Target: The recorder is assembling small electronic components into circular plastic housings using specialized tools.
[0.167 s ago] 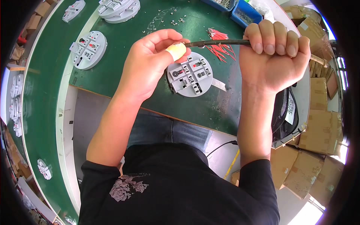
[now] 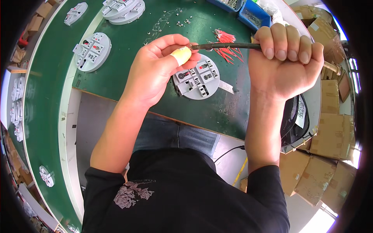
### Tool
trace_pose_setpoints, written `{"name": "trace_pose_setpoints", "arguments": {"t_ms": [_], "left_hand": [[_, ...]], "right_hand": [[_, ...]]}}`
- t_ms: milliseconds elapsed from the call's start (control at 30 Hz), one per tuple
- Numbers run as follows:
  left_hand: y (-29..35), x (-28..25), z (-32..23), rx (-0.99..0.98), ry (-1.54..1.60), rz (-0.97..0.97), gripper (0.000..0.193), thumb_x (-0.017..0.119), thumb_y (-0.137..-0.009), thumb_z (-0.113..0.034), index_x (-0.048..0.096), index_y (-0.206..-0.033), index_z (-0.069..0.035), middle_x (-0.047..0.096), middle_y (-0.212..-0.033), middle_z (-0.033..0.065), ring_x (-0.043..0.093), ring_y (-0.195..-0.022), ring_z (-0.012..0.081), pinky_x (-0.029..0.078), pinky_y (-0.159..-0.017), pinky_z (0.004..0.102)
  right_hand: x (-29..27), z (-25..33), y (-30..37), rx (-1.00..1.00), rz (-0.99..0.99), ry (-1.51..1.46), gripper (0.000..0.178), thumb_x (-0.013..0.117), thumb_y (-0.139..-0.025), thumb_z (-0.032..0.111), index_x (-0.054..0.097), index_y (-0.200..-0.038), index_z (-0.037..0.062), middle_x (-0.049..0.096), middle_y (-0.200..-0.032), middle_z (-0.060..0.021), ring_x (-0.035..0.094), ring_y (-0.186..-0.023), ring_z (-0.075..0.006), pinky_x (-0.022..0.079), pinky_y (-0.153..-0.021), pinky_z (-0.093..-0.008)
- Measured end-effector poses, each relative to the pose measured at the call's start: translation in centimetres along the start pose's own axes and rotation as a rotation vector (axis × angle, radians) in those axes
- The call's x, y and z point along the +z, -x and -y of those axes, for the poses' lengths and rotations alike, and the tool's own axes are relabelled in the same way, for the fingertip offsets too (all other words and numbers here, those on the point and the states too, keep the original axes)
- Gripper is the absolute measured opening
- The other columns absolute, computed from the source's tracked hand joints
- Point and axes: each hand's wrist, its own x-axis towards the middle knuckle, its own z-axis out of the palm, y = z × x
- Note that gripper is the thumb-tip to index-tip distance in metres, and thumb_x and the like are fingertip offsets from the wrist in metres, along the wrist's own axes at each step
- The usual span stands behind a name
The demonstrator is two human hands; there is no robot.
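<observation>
My right hand is wrapped round a long dark rod, palm up. The rod's tan end sticks out past the little finger. At the rod's other tip, the thumb and forefinger of my left hand are pinched together. A yellow wrap covers the left thumb's end. What these fingertips hold is mostly hidden. Below the rod lies a round grey plastic base with black slots and red and black wire ends, partly covered by my left fingers.
Red wires lie in a bunch behind the rod. Blue bins stand at the back, near scattered small metal parts. More grey bases sit to the left. Cardboard boxes are stacked at the right.
My left hand has dropped slightly. My right hand has shifted a little to the right, and the rod has tilted slightly with it.
</observation>
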Motion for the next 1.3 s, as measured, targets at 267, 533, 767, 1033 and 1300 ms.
{"name": "trace_pose_setpoints", "arguments": {"t_ms": [267, 533, 767, 1033, 1300], "left_hand": [[0.7, 0.3, 0.0, 0.025, 0.024, -0.008, 0.02, 0.063, -0.093, 0.003, 0.063, -0.113, 0.003, 0.071, -0.107, 0.015, 0.073, -0.097, 0.023, 0.06, -0.089, 0.0332], [0.9, -0.4, 0.2, 0.001, 0.2, 0.05, 0.016, 0.068, -0.095, -0.004, 0.064, -0.11, 0.0, 0.072, -0.107, 0.0145, 0.074, -0.097, 0.0237, 0.061, -0.088, 0.0341], [0.9, -0.8, 0.6, -0.007, 0.24, 0.092, 0.016, 0.07, -0.095, -0.005, 0.065, -0.11, -0.001, 0.073, -0.104, 0.0133, 0.074, -0.096, 0.0234, 0.061, -0.088, 0.0343], [0.9, -0.3, 0.5, 0.108, -0.026, 0.071, 0.018, 0.074, -0.09, -0.004, 0.067, -0.107, 0.0, 0.073, -0.099, 0.0114, 0.073, -0.092, 0.0198, 0.059, -0.082, 0.0298], [0.7, 0.0, 0.0, 0.153, -0.142, 0.045, 0.02, 0.074, -0.09, -0.002, 0.067, -0.108, 0.002, 0.073, -0.096, 0.0105, 0.072, -0.088, 0.0157, 0.057, -0.08, 0.0279]], "right_hand": [[0.4, 0.5, 0.7, -0.002, -0.004, -0.013, 0.042, 0.052, -0.096, 0.032, 0.039, -0.059, 0.0181, 0.034, -0.059, 0.0033, 0.034, -0.056, -0.014, 0.033, -0.051, -0.0297], [0.6, 0.9, 0.9, 0.013, -0.007, -0.051, 0.042, 0.054, -0.095, 0.032, 0.04, -0.058, 0.0178, 0.034, -0.059, 0.003, 0.034, -0.056, -0.0142, 0.033, -0.052, -0.0297], [0.7, 1.0, 0.9, 0.035, 0.009, -0.097, 0.042, 0.055, -0.095, 0.032, 0.04, -0.058, 0.0177, 0.035, -0.059, 0.003, 0.034, -0.056, -0.014, 0.032, -0.052, -0.0301], [1.2, 1.0, 1.0, 0.021, 0.019, -0.033, 0.041, 0.055, -0.095, 0.031, 0.04, -0.058, 0.0182, 0.036, -0.061, 0.0034, 0.034, -0.056, -0.0133, 0.032, -0.052, -0.0291], [1.2, 1.6, 0.1, 0.079, 0.078, -0.064, 0.041, 0.052, -0.096, 0.03, 0.04, -0.059, 0.0186, 0.036, -0.061, 0.0039, 0.034, -0.056, -0.0128, 0.031, -0.051, -0.0281]]}}
